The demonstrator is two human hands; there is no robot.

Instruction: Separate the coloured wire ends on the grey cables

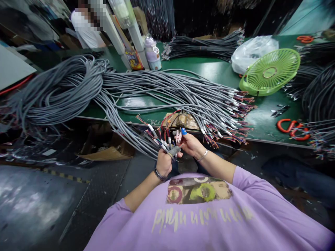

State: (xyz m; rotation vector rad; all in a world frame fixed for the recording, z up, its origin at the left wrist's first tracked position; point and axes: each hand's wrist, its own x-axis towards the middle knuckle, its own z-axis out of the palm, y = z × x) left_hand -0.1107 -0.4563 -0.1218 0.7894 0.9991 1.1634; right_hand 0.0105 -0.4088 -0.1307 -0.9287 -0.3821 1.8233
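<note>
Near the bench's front edge, my left hand [164, 163] is closed around a grey cable, by the stripped ends of a cable bundle [153, 130] with coloured wires. A grey, sleeve-like piece [175, 150] lies along its thumb side; whether it covers the thumb I cannot make out. Just to the right, my right hand [193, 144] pinches a small pale pink clip-like piece [178, 136] close to the wire ends. Blue covering [184, 131] wraps one of its fingertips. What lies behind the fingers is hidden.
Many grey cables [162, 83] stretch over the green bench [214, 71], coiled [65, 87] at the left. A green fan [269, 72], orange-handled scissors [293, 129], small black cutters [280, 111], a plastic bag [253, 50] and a bottle [153, 54] rest there. Behind stands a person [87, 28].
</note>
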